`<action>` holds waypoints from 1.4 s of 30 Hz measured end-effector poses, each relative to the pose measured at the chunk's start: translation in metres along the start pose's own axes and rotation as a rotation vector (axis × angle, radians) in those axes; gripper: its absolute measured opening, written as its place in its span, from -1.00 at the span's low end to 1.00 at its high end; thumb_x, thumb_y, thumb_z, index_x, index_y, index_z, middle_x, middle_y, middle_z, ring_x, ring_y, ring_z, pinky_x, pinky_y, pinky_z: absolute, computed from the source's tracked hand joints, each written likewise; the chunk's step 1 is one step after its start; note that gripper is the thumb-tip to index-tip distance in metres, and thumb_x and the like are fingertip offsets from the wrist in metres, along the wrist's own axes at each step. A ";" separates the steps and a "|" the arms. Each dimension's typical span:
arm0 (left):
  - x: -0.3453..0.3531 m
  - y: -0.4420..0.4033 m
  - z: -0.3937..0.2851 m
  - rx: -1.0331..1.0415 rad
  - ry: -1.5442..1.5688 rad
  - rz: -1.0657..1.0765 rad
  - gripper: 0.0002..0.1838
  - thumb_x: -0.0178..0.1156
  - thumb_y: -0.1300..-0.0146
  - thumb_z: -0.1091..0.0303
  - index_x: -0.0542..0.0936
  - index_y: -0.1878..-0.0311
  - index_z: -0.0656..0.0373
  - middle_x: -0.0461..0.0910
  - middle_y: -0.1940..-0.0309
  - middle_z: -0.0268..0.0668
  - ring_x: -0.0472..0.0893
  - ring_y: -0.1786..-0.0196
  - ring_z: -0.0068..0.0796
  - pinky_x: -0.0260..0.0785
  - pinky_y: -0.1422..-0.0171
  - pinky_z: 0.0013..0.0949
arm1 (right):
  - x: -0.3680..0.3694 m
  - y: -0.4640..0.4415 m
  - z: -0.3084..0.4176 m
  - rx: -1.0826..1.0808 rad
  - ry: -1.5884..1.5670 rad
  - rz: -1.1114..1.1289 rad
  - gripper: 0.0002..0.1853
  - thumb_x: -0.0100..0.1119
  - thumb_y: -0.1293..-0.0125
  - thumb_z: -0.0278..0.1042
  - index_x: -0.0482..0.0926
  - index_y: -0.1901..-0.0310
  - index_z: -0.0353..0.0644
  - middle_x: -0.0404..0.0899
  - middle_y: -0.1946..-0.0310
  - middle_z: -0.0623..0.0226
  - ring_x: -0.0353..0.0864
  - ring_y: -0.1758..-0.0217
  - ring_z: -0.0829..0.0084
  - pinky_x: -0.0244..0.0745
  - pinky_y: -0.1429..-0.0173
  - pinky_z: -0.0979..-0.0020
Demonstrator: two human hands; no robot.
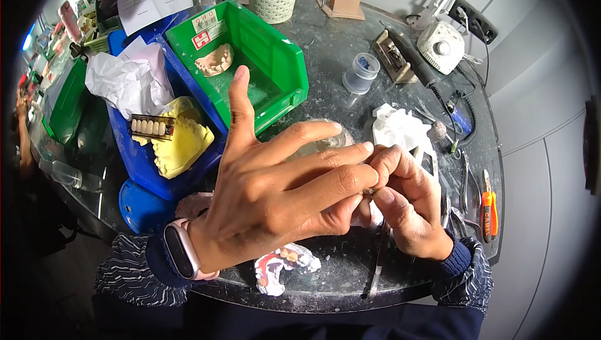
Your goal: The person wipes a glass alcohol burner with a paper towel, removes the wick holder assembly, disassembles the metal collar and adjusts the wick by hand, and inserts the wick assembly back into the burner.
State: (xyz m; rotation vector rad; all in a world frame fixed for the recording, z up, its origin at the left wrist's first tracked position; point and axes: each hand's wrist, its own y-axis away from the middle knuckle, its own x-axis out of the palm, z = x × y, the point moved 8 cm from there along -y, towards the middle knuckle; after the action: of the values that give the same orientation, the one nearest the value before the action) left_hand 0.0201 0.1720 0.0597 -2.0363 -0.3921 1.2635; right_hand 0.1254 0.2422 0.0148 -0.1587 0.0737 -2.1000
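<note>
My left hand (275, 190), with a band on its wrist, crosses over the bench; its little finger points up while the index finger and thumb pinch inward. My right hand (410, 205) meets it fingertip to fingertip. Whatever they grip between them is small and mostly hidden by the fingers. Below my left hand lies a white dental cast (282, 268) with pink wax and a few tooth-coloured teeth. A slim metal tool (377, 271) rests below my right hand. Behind the fingers, a clear and greyish rounded item (322, 143) is partly covered.
A green bin (285, 99) holds a beige dental cast (215, 60). A blue bin (134, 158) holds a yellow cast (181, 152), a strip of teeth (152, 128) and crumpled paper. Rightward are a small jar (360, 74), a rotary handpiece (413, 55), its control box (441, 46) and orange pliers (488, 208).
</note>
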 end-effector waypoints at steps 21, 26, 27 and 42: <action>-0.006 0.001 0.016 0.015 0.297 0.025 -0.62 0.56 0.10 0.29 0.63 0.22 0.13 0.70 0.22 -0.29 0.68 0.09 -0.36 0.00 -0.50 0.10 | -0.018 -0.007 0.008 -0.066 0.233 -0.087 -0.76 0.33 -0.24 -0.49 0.60 0.07 -0.30 0.62 0.25 0.36 0.62 0.30 0.67 0.50 0.27 0.64; -0.004 -0.001 0.028 -0.128 0.415 0.053 -0.58 0.57 0.11 0.36 0.61 0.16 0.11 0.71 0.19 -0.28 0.68 0.06 -0.35 0.13 -0.45 0.05 | -0.021 -0.009 0.015 -0.190 0.351 -0.094 -0.81 0.31 -0.24 -0.52 0.64 0.11 -0.32 0.65 0.21 0.27 0.65 0.29 0.61 0.55 0.25 0.60; -0.003 0.000 0.033 -0.142 0.446 0.062 -0.58 0.57 0.11 0.37 0.61 0.15 0.10 0.71 0.18 -0.28 0.68 0.06 -0.35 0.15 -0.44 0.04 | -0.021 -0.010 0.017 -0.208 0.373 -0.095 -0.81 0.31 -0.24 -0.52 0.65 0.12 -0.31 0.65 0.20 0.26 0.65 0.29 0.59 0.56 0.26 0.59; -0.004 0.001 0.028 -0.099 0.434 0.084 -0.80 0.39 -0.06 0.40 0.65 0.24 0.21 0.60 0.33 -0.30 0.63 0.19 -0.35 0.26 -0.36 0.08 | -0.017 -0.009 0.037 -0.370 0.570 -0.090 -0.78 0.40 -0.10 -0.56 0.68 0.18 -0.35 0.71 0.35 0.15 0.71 0.32 0.41 0.57 0.24 0.48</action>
State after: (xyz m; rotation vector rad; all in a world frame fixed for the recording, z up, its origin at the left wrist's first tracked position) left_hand -0.0064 0.1808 0.0538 -2.3568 -0.1674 0.8259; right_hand 0.1317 0.2612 0.0509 0.2258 0.8095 -2.1441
